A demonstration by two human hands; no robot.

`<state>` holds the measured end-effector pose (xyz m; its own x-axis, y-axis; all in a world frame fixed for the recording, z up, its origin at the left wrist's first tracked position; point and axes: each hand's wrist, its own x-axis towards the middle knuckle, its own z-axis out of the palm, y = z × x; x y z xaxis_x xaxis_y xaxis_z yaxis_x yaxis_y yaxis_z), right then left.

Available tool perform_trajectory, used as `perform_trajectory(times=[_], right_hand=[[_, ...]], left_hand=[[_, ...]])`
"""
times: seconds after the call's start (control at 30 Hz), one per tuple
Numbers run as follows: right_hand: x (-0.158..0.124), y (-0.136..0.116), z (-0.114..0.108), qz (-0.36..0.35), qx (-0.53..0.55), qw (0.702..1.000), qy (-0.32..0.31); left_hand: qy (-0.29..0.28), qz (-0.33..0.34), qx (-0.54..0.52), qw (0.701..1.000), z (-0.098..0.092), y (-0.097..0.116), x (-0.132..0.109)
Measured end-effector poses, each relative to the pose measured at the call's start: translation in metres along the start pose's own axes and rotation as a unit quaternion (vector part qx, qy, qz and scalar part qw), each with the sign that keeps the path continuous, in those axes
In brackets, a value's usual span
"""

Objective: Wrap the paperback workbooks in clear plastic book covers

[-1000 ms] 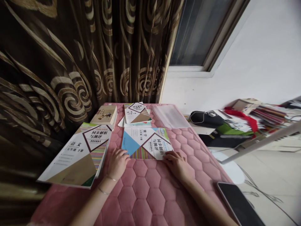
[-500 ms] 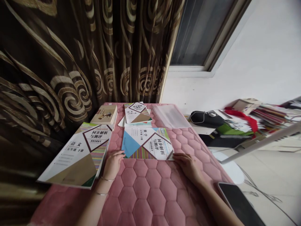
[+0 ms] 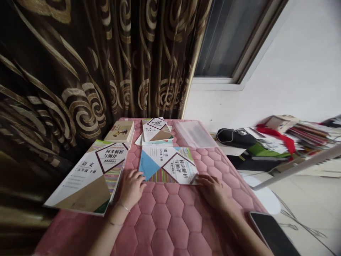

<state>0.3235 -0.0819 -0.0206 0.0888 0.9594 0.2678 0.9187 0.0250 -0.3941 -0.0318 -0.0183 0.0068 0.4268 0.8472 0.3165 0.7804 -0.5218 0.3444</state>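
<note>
A workbook [image 3: 170, 164] with a white, blue and striped cover lies on the pink quilted table cover [image 3: 170, 220] in front of me. My left hand [image 3: 133, 186] has its fingers curled over the near left corner. At the near right corner, my right hand [image 3: 213, 188] grips the edge, its thumb hidden. To the left, beside my left hand, is a stack with a white and brown workbook [image 3: 90, 174] on top. Behind the middle workbook, a smaller-looking pile carries another workbook [image 3: 156, 131]. A clear plastic sleeve [image 3: 195, 134] lies at the back right.
A stack of tan-covered books [image 3: 119, 131] sits at the back left, against the patterned curtain [image 3: 149, 57]. A dark-screened device [image 3: 271, 231] rests at the near right edge. Beyond the table's right side are a black case [image 3: 234, 137], papers, a white bar [image 3: 295, 169] and cables.
My left hand has shifted slightly right and its fingers reach further over the workbook's corner. My right hand stays at the other corner. The whole view has tilted a little.
</note>
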Motion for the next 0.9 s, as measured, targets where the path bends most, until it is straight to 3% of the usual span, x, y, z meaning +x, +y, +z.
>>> perform_trajectory(times=[0.2, 0.3, 0.4, 0.6, 0.77, 0.9], right_hand=[[0.008, -0.082, 0.027, -0.079, -0.016, 0.997, -0.001], [0.016, -0.106, 0.039, -0.085, 0.007, 0.996, -0.011], [0.021, -0.111, 0.043, -0.080, 0.023, 0.996, -0.014], [0.019, -0.089, 0.038, -0.079, 0.037, 0.996, -0.018], [0.011, -0.038, 0.019, -0.047, 0.051, 0.997, -0.015], [0.007, 0.004, 0.005, -0.053, 0.098, 0.994, -0.008]], left_hand=[[-0.062, 0.066, -0.002, 0.996, 0.025, 0.056, 0.023], [-0.061, 0.068, -0.010, 0.996, 0.038, 0.064, 0.032], [-0.053, 0.064, -0.019, 0.996, 0.041, 0.062, 0.035], [-0.017, 0.058, -0.027, 0.998, 0.029, 0.041, 0.025], [0.035, 0.032, 0.004, 0.999, 0.016, 0.003, 0.006], [0.046, 0.005, -0.005, 0.999, 0.014, -0.019, -0.004]])
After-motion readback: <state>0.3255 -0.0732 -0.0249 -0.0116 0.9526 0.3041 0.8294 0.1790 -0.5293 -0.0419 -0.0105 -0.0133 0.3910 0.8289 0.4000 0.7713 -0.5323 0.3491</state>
